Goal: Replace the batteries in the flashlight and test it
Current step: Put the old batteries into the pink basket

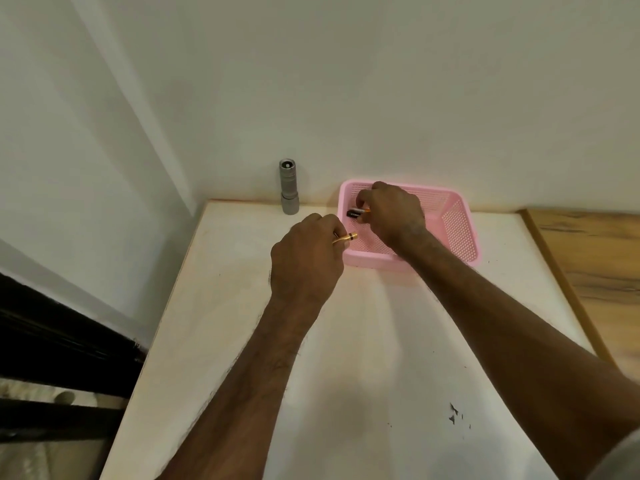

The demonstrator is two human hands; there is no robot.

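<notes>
A silver flashlight [288, 186] stands upright at the back of the white table, against the wall, with its open end up. To its right sits a pink mesh basket [457, 230]. My right hand [391, 213] reaches into the basket, its fingers pinched on a black and orange battery [355, 213]. My left hand [308, 261] hovers just left of the basket's near corner, closed around a gold battery [344, 238] whose dark end sticks out past the fingers.
The white table [363, 358] runs up to the wall. A wood-grain surface [595, 258] adjoins it on the right. Dark bars [52, 344] and the floor lie beyond the table's left edge.
</notes>
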